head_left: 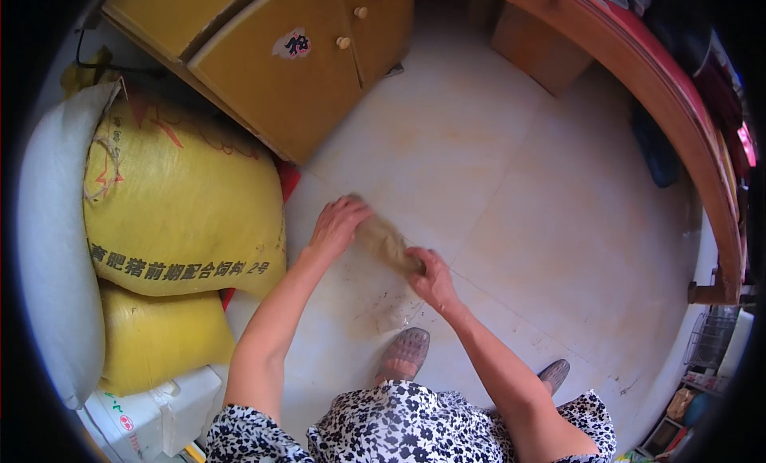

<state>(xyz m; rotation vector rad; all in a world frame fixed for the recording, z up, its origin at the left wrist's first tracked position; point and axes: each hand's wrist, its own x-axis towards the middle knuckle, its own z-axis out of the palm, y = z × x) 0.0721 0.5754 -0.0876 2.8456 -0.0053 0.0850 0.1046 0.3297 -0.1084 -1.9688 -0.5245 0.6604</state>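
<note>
Head view: left hand pinches the far end, right hand the near end, of a brownish elongated item, probably cloth, blurred, above pale floor tiles, right of a bulging yellow woven sack.

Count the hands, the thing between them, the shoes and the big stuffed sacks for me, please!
Hands: 2 (left hand, right hand)
Tan cloth-like thing: 1, a bit blurry
Shoes: 2
Yellow sacks: 2
White sack: 1
Total: 8
</note>
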